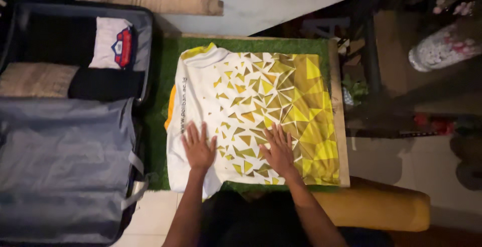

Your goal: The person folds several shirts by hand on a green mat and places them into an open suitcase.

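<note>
A white sports shirt with a yellow triangle pattern lies flat on a green turf-covered board, collar toward the left. My left hand rests palm down on the white part near the front edge, fingers spread. My right hand presses flat on the patterned part just to its right, fingers spread too. Neither hand holds anything.
An open dark suitcase lies on the floor at the left, with a folded white garment, a beige one and a black one in its far half. A yellow cushion sits at the front right. A patterned vase stands at the right.
</note>
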